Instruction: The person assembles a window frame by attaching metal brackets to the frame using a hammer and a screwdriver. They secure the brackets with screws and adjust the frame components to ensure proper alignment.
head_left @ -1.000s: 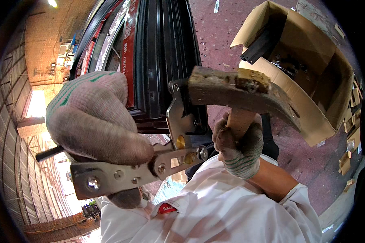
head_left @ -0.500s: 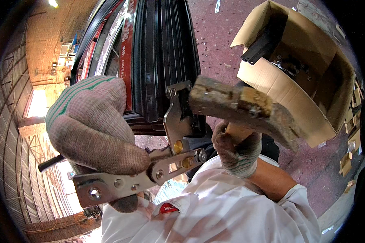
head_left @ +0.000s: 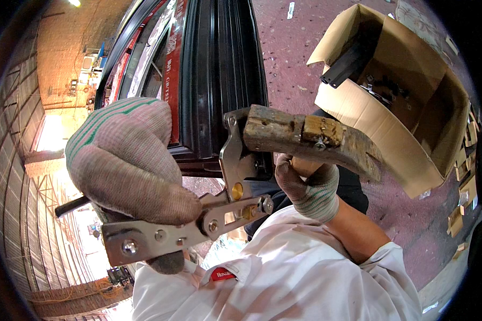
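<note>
My left hand (head_left: 126, 160), in a worn knitted glove, is closed around a silver metal hinge (head_left: 160, 238) with several rivets and jointed arms. The hinge's upright plate lies against the end of a black metal frame (head_left: 222, 69). A short dark rod (head_left: 72, 206) sticks out past the glove on the left. In my gloved right hand (head_left: 316, 190) is the handle of a worn wooden mallet (head_left: 278, 129). Its head overlaps the plate's upper right edge in view; whether they touch I cannot tell.
To the right on the reddish floor (head_left: 412, 235) stands an open cardboard box (head_left: 380, 134) with a black profile (head_left: 348, 61) and small dark parts inside. Red film (head_left: 174, 69) runs along the frame. Cardboard scraps (head_left: 455, 219) lie at the far right.
The mallet head has shifted a little left toward the hinge plate, and it looks sharper than before. My left hand, with the hinge, sits slightly farther right and higher.
</note>
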`<state>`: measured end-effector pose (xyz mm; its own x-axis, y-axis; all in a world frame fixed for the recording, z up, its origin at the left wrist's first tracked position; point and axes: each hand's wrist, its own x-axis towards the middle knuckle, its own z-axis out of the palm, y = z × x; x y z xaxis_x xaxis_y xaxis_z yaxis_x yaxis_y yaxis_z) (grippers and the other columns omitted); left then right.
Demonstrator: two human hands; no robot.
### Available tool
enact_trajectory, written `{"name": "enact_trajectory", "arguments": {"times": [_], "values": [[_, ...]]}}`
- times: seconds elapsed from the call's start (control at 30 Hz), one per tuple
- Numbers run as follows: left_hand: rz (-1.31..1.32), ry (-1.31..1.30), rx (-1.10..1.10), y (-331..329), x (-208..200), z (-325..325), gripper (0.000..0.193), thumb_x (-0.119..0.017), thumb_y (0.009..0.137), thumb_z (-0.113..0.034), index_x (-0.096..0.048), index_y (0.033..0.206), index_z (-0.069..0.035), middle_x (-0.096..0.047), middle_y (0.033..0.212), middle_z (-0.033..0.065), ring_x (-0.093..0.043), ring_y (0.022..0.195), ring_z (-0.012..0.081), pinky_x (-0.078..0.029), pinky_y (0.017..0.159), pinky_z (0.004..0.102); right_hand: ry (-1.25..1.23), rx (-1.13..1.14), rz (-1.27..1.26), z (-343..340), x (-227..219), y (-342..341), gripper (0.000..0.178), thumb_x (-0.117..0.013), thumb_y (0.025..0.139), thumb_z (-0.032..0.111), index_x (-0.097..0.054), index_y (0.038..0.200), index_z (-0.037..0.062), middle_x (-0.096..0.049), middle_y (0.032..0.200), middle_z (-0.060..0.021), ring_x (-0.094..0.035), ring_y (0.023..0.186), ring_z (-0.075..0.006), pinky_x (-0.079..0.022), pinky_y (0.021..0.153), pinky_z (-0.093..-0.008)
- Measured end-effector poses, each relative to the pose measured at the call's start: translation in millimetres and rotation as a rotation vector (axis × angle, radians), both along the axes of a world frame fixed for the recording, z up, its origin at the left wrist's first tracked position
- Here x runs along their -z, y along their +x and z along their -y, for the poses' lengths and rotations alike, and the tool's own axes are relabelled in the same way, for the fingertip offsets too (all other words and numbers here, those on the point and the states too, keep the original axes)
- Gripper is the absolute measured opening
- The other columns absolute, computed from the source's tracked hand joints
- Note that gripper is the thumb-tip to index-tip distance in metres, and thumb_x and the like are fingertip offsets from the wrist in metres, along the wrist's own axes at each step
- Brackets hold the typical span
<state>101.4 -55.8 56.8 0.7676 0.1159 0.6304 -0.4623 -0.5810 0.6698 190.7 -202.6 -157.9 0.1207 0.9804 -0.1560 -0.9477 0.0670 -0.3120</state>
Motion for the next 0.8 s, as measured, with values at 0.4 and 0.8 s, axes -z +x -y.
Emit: {"name": "enact_trajectory", "arguments": {"times": [0.4, 0.8], "values": [[0.009, 0.040, -0.073, 2, 2, 4, 0.042, -0.080, 0.077, -0.052, -0.059, 0.066, -0.017, -0.057, 0.061, -0.0029, -0.042, 0.048, 0.0092, -0.030, 0.050, 0.0279, 0.297, 0.253, 0.151, -26, 11, -3, 0.042, -0.058, 0.100, 0.023, -0.047, 0.137, 0.0081, -0.052, 0.137, -0.0103, -0.056, 0.122, -0.0198, -0.044, 0.110, -0.0341], [-0.059, 0.060, -0.011, 6, -3, 0, 0.038, -0.084, 0.075, -0.048, -0.062, 0.069, -0.018, -0.058, 0.064, -0.0045, -0.044, 0.051, 0.0074, -0.030, 0.051, 0.0262, 0.191, 0.634, 1.315, -39, 15, -6, 0.048, -0.067, 0.095, 0.023, -0.048, 0.137, 0.0124, -0.057, 0.135, -0.0051, -0.058, 0.120, -0.0188, -0.047, 0.103, -0.0360]]}}
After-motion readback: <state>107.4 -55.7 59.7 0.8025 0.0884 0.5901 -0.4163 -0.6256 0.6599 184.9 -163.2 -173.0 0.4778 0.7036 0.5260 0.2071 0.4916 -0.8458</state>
